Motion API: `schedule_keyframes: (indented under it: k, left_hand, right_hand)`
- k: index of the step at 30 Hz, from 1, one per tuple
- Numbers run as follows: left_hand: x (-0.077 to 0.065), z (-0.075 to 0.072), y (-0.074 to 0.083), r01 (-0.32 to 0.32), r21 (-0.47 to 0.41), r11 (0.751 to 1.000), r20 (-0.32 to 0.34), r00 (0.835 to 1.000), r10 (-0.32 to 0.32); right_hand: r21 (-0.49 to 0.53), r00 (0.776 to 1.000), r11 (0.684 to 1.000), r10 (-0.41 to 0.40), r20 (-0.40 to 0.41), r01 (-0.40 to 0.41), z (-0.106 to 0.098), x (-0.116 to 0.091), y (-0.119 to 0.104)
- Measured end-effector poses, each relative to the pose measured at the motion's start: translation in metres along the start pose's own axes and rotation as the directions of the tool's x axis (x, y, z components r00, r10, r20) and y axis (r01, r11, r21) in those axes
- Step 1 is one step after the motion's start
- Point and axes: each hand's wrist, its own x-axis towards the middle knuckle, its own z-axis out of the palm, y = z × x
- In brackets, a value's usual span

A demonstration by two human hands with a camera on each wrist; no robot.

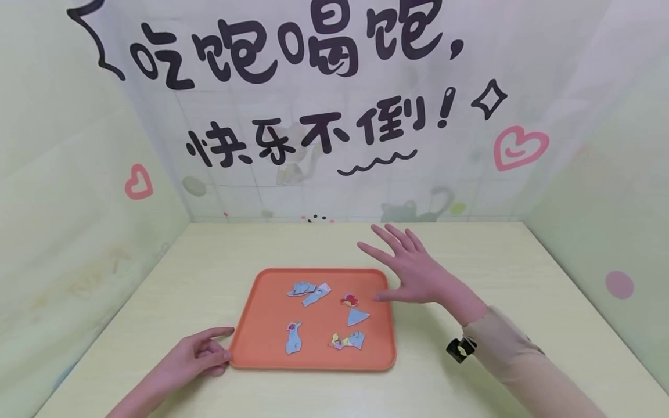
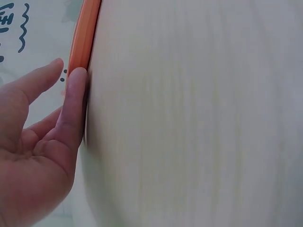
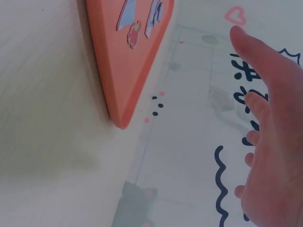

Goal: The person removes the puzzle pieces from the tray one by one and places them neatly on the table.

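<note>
An orange tray [image 1: 261,316] lies on the table with several cut-out pieces on it. At its left edge, near the front corner, my left hand [image 1: 185,360] touches the rim with relaxed fingers; in the left wrist view a fingertip [image 2: 78,75] meets the tray's side. My right hand [image 1: 420,277] hovers with fingers spread above the tray's right rim, holding nothing. Nearest to it are a red piece [image 1: 349,299] and a pale blue triangular piece [image 1: 358,317]. A yellow-and-blue piece [image 1: 349,340], a long blue piece [image 1: 294,338] and a small overlapping cluster [image 1: 303,288] lie farther off.
The light wood table [image 1: 219,249] extends around the tray. Behind it stands a white backdrop [image 1: 292,197] with black lettering, and pale printed walls [image 1: 78,232] flank both sides. A black device [image 1: 461,349] is strapped at the right wrist.
</note>
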Motion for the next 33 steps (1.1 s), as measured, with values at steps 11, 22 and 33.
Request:
schedule_keyframes:
  k: [11,22,33]
  left_hand:
    - [0.001,0.004,0.005,0.007,-0.015,1.0,0.002,1.0,-0.007]
    - [0.002,0.006,0.003,-0.015,-0.02,1.0,0.014,1.0,0.015]
    - [0.001,0.005,0.002,-0.024,-0.046,0.999,0.02,0.999,0.025]
  right_hand:
    - [0.12,0.999,0.992,-0.03,0.028,0.026,0.017,0.033,-0.008]
    - [0.238,0.994,0.966,-0.104,0.017,0.097,0.041,0.073,-0.019]
    - [0.311,0.988,0.939,-0.151,-0.015,0.148,0.062,0.102,-0.036]
